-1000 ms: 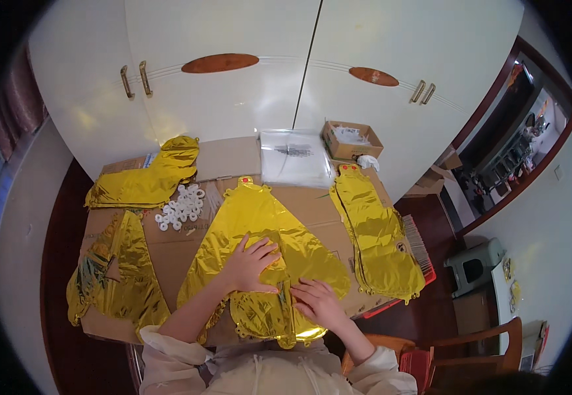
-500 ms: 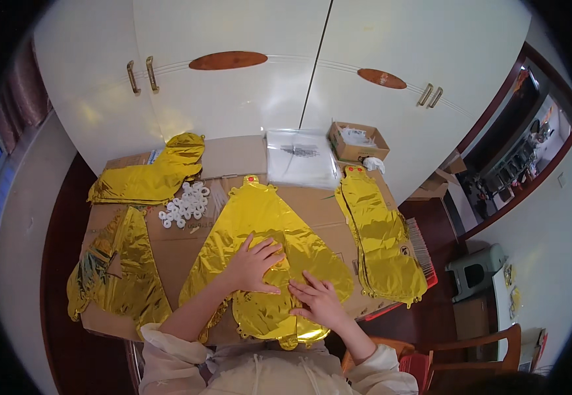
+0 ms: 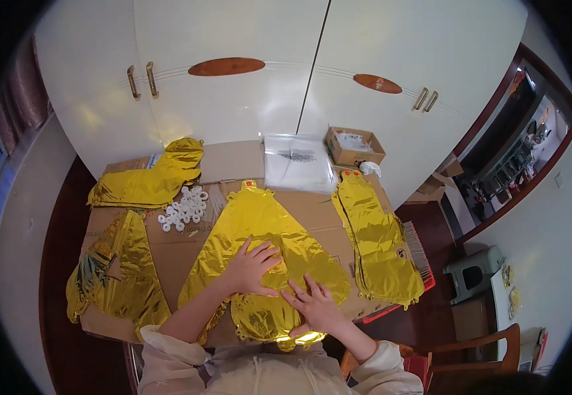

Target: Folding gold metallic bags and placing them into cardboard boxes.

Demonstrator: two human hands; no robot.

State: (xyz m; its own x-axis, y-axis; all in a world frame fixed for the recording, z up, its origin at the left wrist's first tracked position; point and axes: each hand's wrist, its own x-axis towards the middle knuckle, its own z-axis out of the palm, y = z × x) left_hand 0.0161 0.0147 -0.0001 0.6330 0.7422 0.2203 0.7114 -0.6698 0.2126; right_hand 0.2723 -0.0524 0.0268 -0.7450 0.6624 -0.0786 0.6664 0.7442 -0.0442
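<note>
A flat, uninflated gold foil balloon (image 3: 259, 220) lies spread over the cardboard in front of me. It widens toward my body, and its lower part looks folded over. My left hand (image 3: 249, 268) rests palm down on its middle, fingers spread. Just to the right and nearer to me, my right hand (image 3: 313, 308) presses on the foil with its fingers apart and thumb pointing toward me. Neither hand grips anything. To the right is a long stack of folded gold foil balloons (image 3: 381, 243). Another gold foil balloon (image 3: 138, 263), partly printed, lies at the left.
Folded gold foil (image 3: 141, 181) lies at the back left, near a pile of small white rings (image 3: 184, 209). Clear plastic bags (image 3: 298, 164) and a small cardboard box (image 3: 355, 146) stand before the white cabinet (image 3: 233, 33). A wooden chair (image 3: 476, 349) is at the lower right.
My right hand has shifted slightly left across the foil, its fingers more spread. My left hand stays in nearly the same place. The view has tilted a little.
</note>
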